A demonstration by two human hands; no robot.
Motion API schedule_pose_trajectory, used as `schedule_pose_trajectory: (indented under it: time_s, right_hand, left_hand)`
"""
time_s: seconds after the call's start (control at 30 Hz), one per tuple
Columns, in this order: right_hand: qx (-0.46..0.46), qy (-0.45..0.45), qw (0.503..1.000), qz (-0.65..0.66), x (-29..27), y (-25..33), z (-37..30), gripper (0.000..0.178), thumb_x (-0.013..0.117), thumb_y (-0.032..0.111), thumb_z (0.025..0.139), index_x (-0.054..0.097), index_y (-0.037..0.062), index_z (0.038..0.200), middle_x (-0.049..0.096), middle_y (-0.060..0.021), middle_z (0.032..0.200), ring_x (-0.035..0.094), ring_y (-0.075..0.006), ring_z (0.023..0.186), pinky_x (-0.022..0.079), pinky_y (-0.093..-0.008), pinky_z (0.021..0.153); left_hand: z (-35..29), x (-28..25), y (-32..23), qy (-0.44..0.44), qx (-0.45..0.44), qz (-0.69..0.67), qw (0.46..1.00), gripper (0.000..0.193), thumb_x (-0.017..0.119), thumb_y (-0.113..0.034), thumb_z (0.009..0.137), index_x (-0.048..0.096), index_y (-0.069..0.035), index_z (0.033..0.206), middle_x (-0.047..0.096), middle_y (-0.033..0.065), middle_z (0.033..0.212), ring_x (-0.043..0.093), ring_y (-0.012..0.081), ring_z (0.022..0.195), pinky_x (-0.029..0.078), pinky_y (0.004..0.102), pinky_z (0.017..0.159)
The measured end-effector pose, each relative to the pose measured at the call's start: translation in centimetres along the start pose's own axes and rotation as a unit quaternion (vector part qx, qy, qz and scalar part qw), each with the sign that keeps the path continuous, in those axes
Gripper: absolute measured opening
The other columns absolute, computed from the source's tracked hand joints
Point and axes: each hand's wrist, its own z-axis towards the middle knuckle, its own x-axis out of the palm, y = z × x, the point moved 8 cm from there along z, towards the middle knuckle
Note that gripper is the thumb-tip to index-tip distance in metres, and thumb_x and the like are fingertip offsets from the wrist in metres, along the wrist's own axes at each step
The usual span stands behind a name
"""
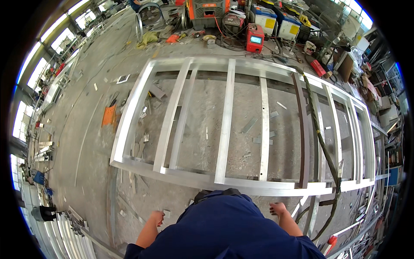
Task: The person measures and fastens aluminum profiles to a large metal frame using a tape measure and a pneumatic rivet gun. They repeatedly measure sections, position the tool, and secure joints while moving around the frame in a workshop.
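Observation:
Before me lies a large silver metal frame [225, 125], ladder-like, with several crossbars between its long rails. One dark brown bar [301, 129] crosses it right of the middle. My left hand [158, 217] hangs beside my body, short of the near rail, fingers curled in and nothing seen in them. On the other side my right hand [277, 208] hangs below the near rail, fingers apart and holding nothing visible. Neither hand touches the frame. A thick dark cable [321, 138] drapes over the frame's right part and down past its near rail.
Behind the frame stand an orange machine [208, 9] and a red box with a lit screen [255, 39]. An orange piece [108, 115] and metal scraps lie on the floor. Long silver profiles [64, 237] are stacked at lower left. Clutter lines the right side.

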Motion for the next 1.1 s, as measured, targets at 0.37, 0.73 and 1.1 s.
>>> schedule_pose_trajectory:
  time_s: [0.37, 0.73, 1.1]
  right_hand:
    - [-0.116, -0.003, 0.993, -0.011, 0.6, 9.1, 0.1, 0.036, 0.067, 0.029, 0.091, 0.065, -0.0025, 0.108, 0.067, -0.0096, 0.088, 0.065, -0.0202, 0.071, 0.055, -0.0357, 0.063]
    - [-0.033, -0.018, 0.999, -0.015, 0.0, 2.8, -0.7, 0.036, 0.067, 0.028, 0.09, 0.066, -0.0029, 0.108, 0.068, -0.0115, 0.087, 0.065, -0.0215, 0.067, 0.054, -0.0344, 0.06]
    - [-0.058, -0.016, 0.998, 0.002, 1.4, 2.4, -1.3, 0.039, 0.069, 0.031, 0.089, 0.067, -0.0008, 0.112, 0.069, -0.0121, 0.093, 0.067, -0.0216, 0.073, 0.055, -0.0356, 0.062]
  left_hand:
    - [-1.1, 5.4, -8.8, 0.002, 0.041, 0.222, 0.974, 0.027, 0.056, -0.027, 0.083, 0.071, -0.007, 0.09, 0.07, 0.0164, 0.098, 0.067, 0.0345, 0.095, 0.053, 0.0455, 0.082]
    - [4.2, 5.9, -1.0, 0.043, 0.176, 0.357, 0.917, 0.026, 0.057, -0.031, 0.083, 0.068, -0.008, 0.087, 0.07, 0.0164, 0.091, 0.066, 0.0377, 0.094, 0.052, 0.0483, 0.084]
    - [4.6, 4.6, -6.1, 0.029, 0.348, 0.324, 0.88, 0.025, 0.056, -0.03, 0.083, 0.063, -0.006, 0.082, 0.066, 0.0185, 0.087, 0.063, 0.0407, 0.087, 0.05, 0.0516, 0.074]
